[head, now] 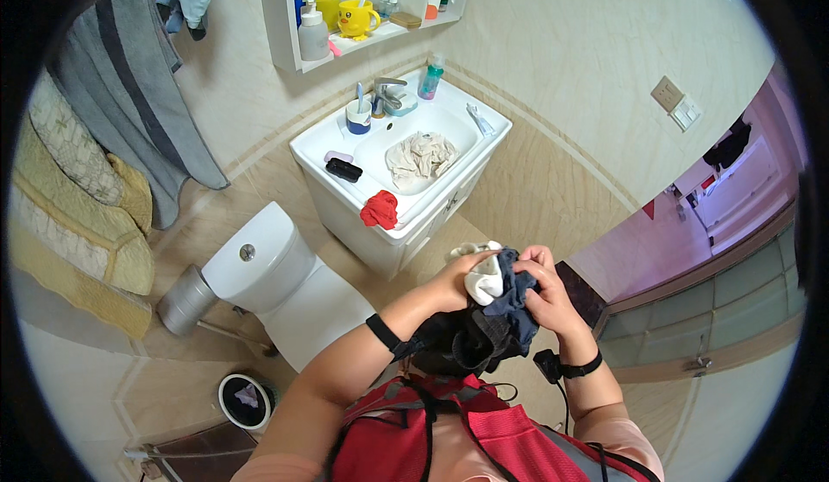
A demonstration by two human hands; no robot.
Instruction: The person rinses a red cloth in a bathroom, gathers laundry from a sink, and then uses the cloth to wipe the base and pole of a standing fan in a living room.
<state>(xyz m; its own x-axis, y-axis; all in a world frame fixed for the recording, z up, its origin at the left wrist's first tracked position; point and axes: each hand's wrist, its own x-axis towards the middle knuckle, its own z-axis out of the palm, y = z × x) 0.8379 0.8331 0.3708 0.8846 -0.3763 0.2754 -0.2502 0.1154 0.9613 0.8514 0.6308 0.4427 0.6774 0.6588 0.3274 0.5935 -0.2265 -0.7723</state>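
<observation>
In front of my chest, my left hand (456,281) grips a bundle of cloth with a white fabric piece (484,281) on top. My right hand (547,288) holds the dark blue cloth (516,294) of the same bundle with bent fingers. Black and dark grey fabric (482,339) hangs below both hands. Ahead, a crumpled beige cloth (421,158) lies in the white sink basin (463,123). A red cloth (379,210) rests on the sink's front left corner.
Around the faucet (388,93) stand a cup with a toothbrush (358,118) and a green bottle (431,79). A black brush (344,170) lies on the left rim, a tube (480,121) on the right. Left are a toilet (278,268) and a waste bin (245,378); above hangs a mirror cabinet (278,22).
</observation>
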